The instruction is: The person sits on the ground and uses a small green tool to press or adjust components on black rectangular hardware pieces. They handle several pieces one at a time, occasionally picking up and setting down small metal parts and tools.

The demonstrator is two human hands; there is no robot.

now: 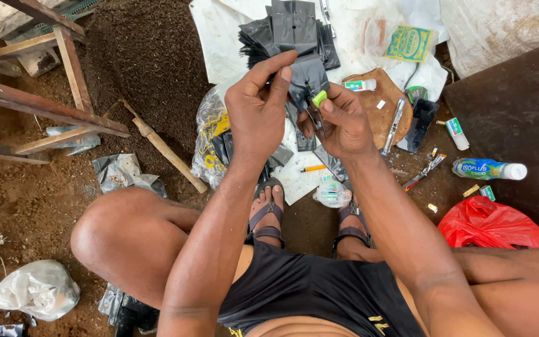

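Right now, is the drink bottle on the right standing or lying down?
Lying down: the plastic bottle rests on its side on the dirt, white cap pointing right, beside the red bag.

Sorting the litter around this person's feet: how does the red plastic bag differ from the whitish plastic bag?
The red plastic bag is bright and opaque; the whitish plastic bag is pale and translucent. The red one lies by the right leg, beside a dark board; the whitish one lies left on bare soil. Both are crumpled on the ground, untouched.

Black plastic bags, upper centre: glossy, creased film. Red bag, lower right: shiny plastic. Wooden handle: rough, matt. Ground soil: coarse, granular.
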